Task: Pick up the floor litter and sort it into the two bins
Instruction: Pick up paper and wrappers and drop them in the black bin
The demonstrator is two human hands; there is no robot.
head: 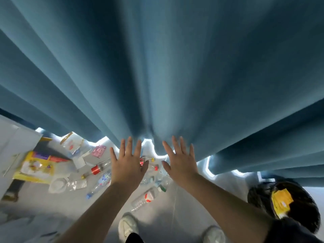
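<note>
My left hand (127,163) and my right hand (180,162) are stretched out side by side, palms down, fingers spread, holding nothing. Below them litter lies scattered on the pale floor: a clear bottle with a red-and-white label (144,199), a bottle with a blue cap (100,185), a bottle with a red label (97,170), a yellow packet (33,168), a pink wrapper (99,151) and clear plastic bags (72,143). A bin lined with a black bag (298,207) stands at the lower right with a yellow wrapper (281,201) in it.
A blue curtain (166,67) hangs close ahead and fills most of the view. White furniture (15,137) stands at the left. My two white shoes (128,227) are on the floor at the bottom edge. A second bin is not in view.
</note>
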